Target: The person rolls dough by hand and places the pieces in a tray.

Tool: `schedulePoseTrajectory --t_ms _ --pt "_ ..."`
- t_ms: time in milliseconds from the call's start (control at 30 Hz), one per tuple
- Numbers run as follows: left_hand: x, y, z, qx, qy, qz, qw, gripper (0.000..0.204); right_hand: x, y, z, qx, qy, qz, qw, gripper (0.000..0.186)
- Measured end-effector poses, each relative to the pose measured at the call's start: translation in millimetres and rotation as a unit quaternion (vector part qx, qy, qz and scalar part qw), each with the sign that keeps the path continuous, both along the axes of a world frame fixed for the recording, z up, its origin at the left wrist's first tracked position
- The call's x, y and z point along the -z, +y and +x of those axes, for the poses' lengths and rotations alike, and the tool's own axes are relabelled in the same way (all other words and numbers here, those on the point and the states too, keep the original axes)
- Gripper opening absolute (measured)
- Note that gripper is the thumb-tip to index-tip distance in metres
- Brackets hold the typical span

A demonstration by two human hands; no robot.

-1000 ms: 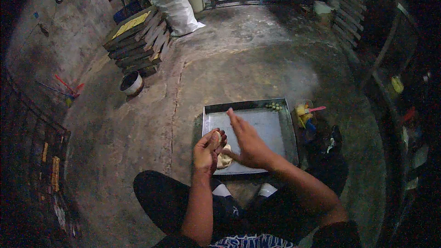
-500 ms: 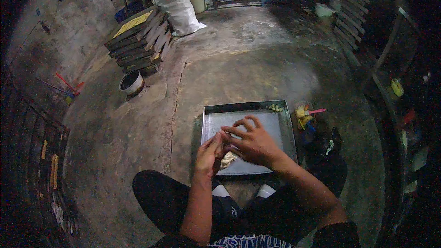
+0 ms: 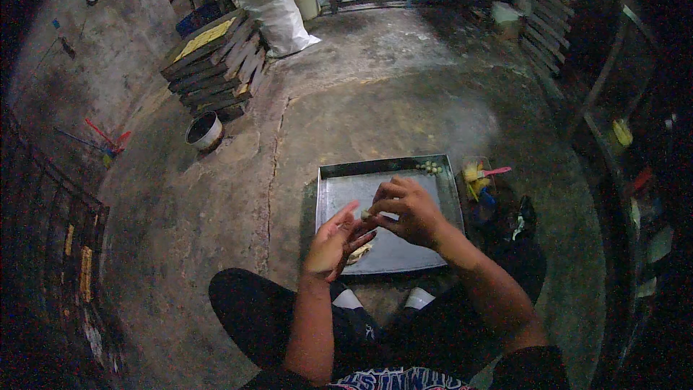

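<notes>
Small pale lump [image 3: 365, 214] above tray [image 3: 343, 189], pinched by your right hand [image 3: 411, 211]; your left hand [image 3: 330, 247] spread, fingers loose, just beside. Probably soft: press lightly, evenly, avoid flattening one side.

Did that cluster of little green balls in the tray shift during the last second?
No: the small green balls sit in the same place, against the far right corner of the metal tray.

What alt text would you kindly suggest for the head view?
From above, a right hand pinches a small pale piece beside the open left hand, over a metal tray. A dough-like lump and small greenish balls lie inside.
</notes>
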State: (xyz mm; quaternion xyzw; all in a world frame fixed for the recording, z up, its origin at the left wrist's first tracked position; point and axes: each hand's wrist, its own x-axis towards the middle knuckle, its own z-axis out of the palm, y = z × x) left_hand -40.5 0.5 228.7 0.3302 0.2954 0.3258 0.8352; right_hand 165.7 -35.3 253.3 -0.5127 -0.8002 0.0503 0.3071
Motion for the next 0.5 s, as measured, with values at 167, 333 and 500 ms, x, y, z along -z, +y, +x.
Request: schedulePoseTrajectory --t_ms 167,333,500 --pt "32.4 8.9 0.0 -0.07 0.059 0.047 0.995 0.035 -9.9 -4.8 -14.3 0.013 -0.003 0.022 1.0 0.032" --pt "33.4 10.9 -2.6 -0.104 0.067 0.096 0.988 0.049 -9.1 1.4 -5.8 0.041 0.076 0.015 0.996 0.048" --pt "4.9 -0.7 4.7 -0.01 0.088 0.172 0.981 0.074 -0.8 3.1 1.1 -0.06 0.108 -0.06 0.99 0.027"
